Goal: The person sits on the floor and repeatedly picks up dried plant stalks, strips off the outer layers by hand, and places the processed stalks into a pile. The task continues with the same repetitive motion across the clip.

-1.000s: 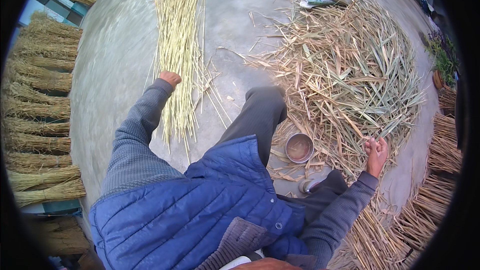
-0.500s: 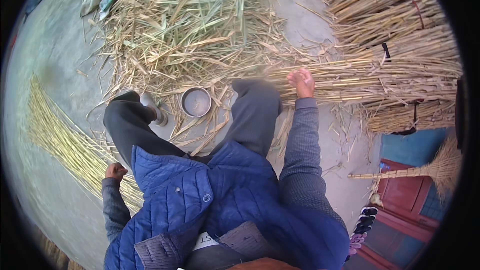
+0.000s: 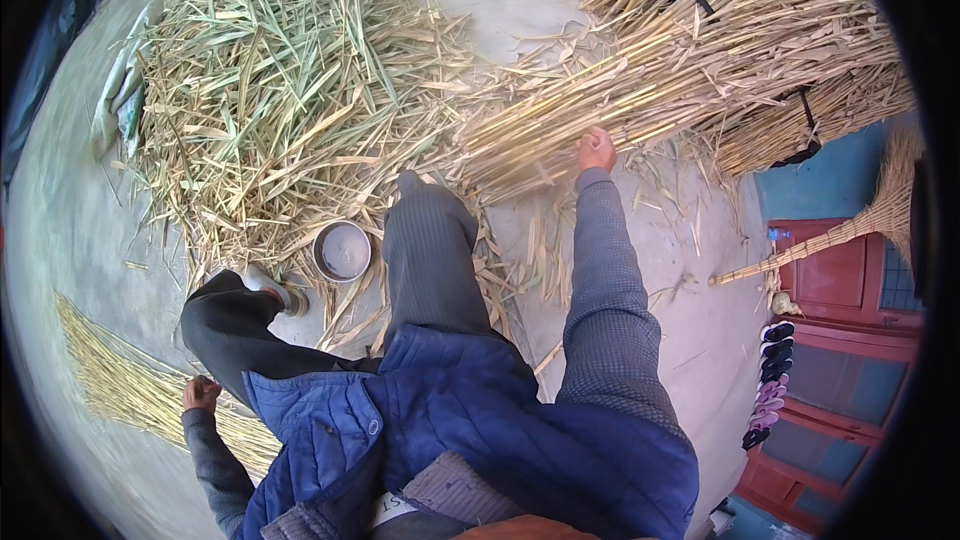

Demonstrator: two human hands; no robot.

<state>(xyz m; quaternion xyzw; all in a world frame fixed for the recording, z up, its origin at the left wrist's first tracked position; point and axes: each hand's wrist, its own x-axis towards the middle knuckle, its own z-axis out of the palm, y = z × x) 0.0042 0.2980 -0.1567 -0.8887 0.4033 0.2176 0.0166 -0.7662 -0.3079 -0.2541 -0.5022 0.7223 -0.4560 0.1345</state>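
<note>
In the head view, the right hand (image 3: 596,150) reaches forward, its grip curled around stalks at the near end of a long bundle of dry reeds (image 3: 650,80) lying on the concrete floor (image 3: 690,330). The reeds are pale yellow, straight and leafy. The left hand (image 3: 200,392) hangs back beside cleaned straw (image 3: 120,385); whether its grip is closed cannot be told. A metal bowl (image 3: 342,250) sits by the leaf pile (image 3: 280,90).

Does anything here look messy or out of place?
Mostly loose leaves and husks strewn over the ground around a small metal bowl. The tied reed bundles look orderly; the right hand rests on one.
</note>
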